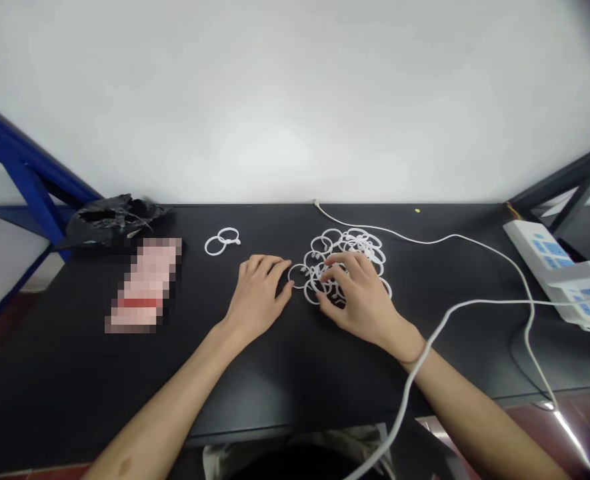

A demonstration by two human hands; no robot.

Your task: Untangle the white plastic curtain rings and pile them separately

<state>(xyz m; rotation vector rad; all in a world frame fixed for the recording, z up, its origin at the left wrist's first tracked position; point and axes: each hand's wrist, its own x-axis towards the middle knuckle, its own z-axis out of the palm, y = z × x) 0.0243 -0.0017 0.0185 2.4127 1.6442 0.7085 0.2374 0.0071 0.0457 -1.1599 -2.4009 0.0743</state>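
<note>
A pile of white plastic rings [347, 257] lies on the black table [75, 360], right of centre. My right hand [357, 293] rests on the pile's near side, fingers spread and curled over several rings. Just left of the pile, my left hand [257, 293] lies palm down on the table with its fingers stretched forward, nearly touching the ring at the pile's left edge. Two linked white rings [221, 241] sit apart, further left and back.
A crumpled black plastic bag [112, 217] lies at the back left, with a blurred pinkish item [145, 283] in front of it. A white cable [475, 243] runs across the right side. A white power strip [557, 270] sits at the far right. A blue frame [29, 177] stands left.
</note>
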